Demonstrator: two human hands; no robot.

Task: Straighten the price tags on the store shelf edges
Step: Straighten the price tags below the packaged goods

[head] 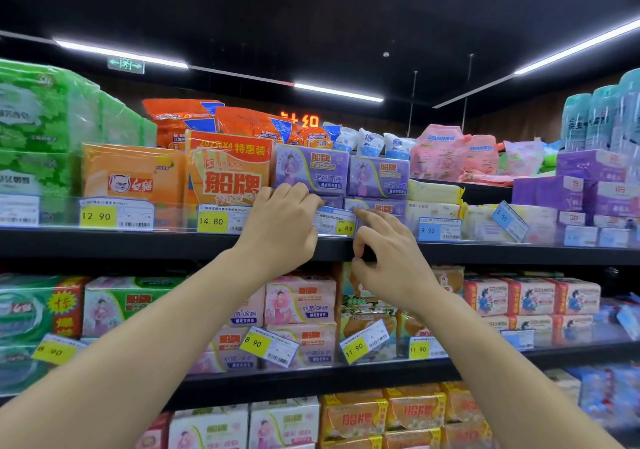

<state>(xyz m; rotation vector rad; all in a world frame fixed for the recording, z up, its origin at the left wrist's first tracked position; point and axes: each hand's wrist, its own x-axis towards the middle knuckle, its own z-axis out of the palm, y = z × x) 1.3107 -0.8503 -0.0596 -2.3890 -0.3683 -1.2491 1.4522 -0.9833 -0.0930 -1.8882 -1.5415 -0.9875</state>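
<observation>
Reaching up to the upper black shelf edge [485, 253], both bare hands close in on one small white paper price tag with a yellow corner reading 8.9 [337, 225]. The left hand [280, 230] sits at the tag's left end, fingers curled over the clear plastic strip, fingertips on or just beside the tag's upper left corner; whether it truly pinches the paper I cannot tell, since the knuckles hide the contact. The right hand [384, 254] comes in just right of the tag, index finger stretched out straight with its tip at the tag's upper right corner, the other fingers loosely curled below against the dark shelf edge, holding nothing. The tag lies between the two hands, slightly tilted, its right end lower.

Directly above the left hand's fingers stands a purple wrapped soap pack [311, 171], with a second purple pack [379, 176] above the right index finger. Left of the left hand, a white-and-yellow tag marked 14.80 [220, 220] sits level, and beyond it another marked 12.90 [116, 214]. Right of the right hand there is a blue-bordered tag marked 9.90 [439, 229], and farther right a blue tag reading 5.50 [509, 220], plainly crooked. Below the forearms, on the next shelf down, a yellow-cornered tag marked 8.90 [268, 344] tilts, and so does one marked 11.90 [363, 341] beneath the right wrist.
</observation>
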